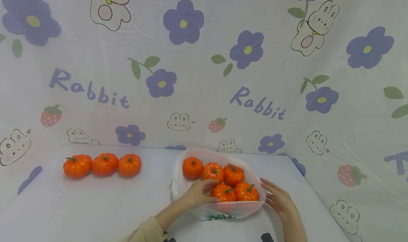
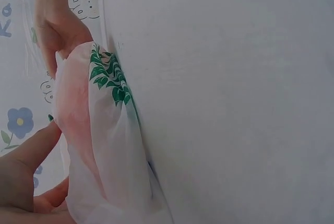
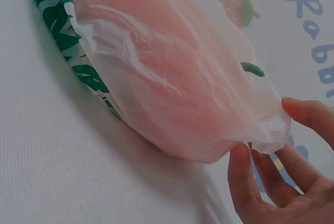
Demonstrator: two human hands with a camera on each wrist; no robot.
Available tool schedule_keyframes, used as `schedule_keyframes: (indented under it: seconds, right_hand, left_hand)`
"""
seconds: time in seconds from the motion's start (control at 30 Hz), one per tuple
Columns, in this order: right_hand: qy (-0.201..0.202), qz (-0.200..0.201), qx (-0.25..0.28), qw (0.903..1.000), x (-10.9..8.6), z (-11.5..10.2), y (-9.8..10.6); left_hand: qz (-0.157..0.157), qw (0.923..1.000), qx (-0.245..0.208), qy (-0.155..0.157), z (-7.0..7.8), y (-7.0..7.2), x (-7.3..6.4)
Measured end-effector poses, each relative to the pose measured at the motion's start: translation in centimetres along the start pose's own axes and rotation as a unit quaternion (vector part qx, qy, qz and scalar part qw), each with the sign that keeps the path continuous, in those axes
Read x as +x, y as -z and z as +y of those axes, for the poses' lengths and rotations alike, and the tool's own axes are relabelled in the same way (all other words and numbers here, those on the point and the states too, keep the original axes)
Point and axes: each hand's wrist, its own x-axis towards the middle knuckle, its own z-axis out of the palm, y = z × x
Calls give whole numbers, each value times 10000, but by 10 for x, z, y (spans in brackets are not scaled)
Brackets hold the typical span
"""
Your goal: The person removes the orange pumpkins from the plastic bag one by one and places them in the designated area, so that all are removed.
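Observation:
A thin white plastic bag with a green leaf print lies with its mouth spread on the table, several small orange pumpkins inside. My left hand reaches over the bag's left edge and grips the front-left pumpkin, fingers behind it and thumb in front. At the bag's right side, my right hand holds the plastic edge between thumb and fingers, beside the front-right pumpkin. Through the plastic in the right wrist view, the pumpkins show as a pinkish mass, with one green stem sticking out.
Three more orange pumpkins stand in a row at the back left of the white table. Behind the table hangs a curtain printed with rabbits, purple flowers and strawberries.

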Motion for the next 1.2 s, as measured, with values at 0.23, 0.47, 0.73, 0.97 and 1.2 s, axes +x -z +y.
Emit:
schedule_keyframes:
  seconds: [0.23,0.47,0.73,0.97,1.2]
  right_hand:
    - [-6,10,38,10000,-1,-1,0]
    - [16,-32,98,9999,0,0,1]
    - [55,-52,145,9999,1,1,2]
    - [27,-78,153,9998,1,-1,2]
    - [-6,1,125,9999,0,-2,1]
  left_hand:
    - [98,9995,118,263,-1,-6,3]
    - [39,9992,33,402,-1,-8,2]
    - [-32,9990,130,431,-3,-8,3]
    - [-66,9986,254,452,-8,-8,4]
    - [-98,9991,105,396,-9,-8,5]
